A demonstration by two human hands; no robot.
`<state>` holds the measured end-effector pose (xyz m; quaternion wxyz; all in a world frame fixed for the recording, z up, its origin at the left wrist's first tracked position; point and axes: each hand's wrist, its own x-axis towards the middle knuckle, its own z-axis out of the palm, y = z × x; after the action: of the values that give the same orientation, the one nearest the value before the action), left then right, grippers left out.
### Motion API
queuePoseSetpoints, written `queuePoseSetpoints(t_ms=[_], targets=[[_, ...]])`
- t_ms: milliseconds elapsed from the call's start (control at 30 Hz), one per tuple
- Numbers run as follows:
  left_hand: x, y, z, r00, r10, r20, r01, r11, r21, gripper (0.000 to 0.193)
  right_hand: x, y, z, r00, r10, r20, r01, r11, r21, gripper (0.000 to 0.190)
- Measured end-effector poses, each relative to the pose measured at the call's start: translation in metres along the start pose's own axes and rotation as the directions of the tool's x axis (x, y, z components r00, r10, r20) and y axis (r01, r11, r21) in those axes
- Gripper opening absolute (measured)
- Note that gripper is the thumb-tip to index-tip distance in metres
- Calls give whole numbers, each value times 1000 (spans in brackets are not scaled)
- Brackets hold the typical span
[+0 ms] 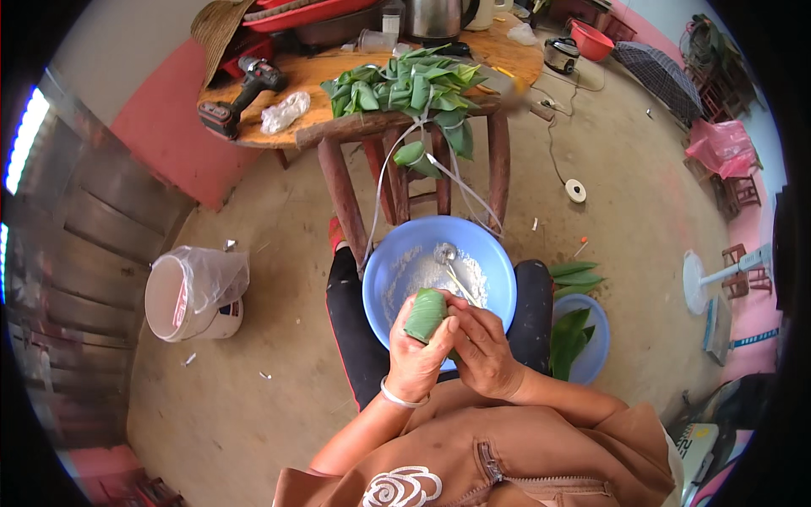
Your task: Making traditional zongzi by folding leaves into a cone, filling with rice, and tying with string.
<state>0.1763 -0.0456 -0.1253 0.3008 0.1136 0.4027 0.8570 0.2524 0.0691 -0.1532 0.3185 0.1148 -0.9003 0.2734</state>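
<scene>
A green leaf-wrapped parcel [426, 315] is held upright over a blue plastic basin [378, 279]. My left hand [413, 364] wraps around it, thumb along its near side. From the right, my right hand [486, 348] closes on the parcel's side, its fingers meeting the left thumb; what lies between the palms is mostly hidden. White rice-like grains [427, 272] coat the basin's bottom and wall. In there too are a metal spoon [445, 253] and pale thin strips [461, 285]. The basin sits between my knees.
Tied leaf parcels [405, 89] lie over a wooden stool [342, 184], pale strings [456, 184] hanging down. At right is a small blue basin [599, 345] with long leaves [567, 342]. A lined white bucket [196, 304] stands left. A cordless drill [244, 95] rests on the table [304, 73].
</scene>
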Motion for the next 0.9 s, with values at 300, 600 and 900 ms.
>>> queuePoseSetpoints(t_ms=[300,600,900], targets=[[12,-22,-29,960,98,-261,-74,992,103,25,7,13,12,979,24,200,-57,985,163,71],[52,-7,-65,910,249,-332,-93,902,421,19,90,107,15,995,26,-101,-26,1000,-3,34],[136,29,-24,933,293,209,-284,246,926,34,73,133,39,848,526,-70,-517,849,111,19]])
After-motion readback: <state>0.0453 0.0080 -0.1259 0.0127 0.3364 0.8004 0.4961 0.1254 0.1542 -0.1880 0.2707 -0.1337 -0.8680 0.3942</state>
